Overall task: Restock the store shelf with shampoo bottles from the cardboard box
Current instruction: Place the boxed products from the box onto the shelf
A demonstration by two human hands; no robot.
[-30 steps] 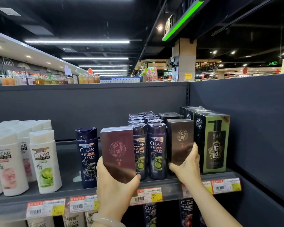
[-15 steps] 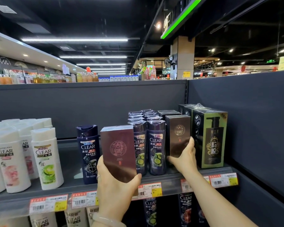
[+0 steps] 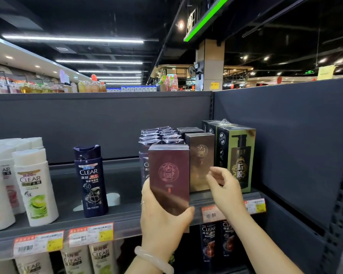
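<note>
Maroon box [image 3: 169,178] is gripped upright in the left hand [image 3: 162,220], just left of the loose-fingered, empty right hand [image 3: 225,186]; placement step, needing a shelf [image 3: 127,218] gap.

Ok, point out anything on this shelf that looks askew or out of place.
One dark blue CLEAR bottle stands alone in a gap on the shelf, leaning slightly. A small white shelf divider lies loose behind it.

Glossy maroon box [image 3: 169,175], matt shelf [image 3: 127,218]
</note>
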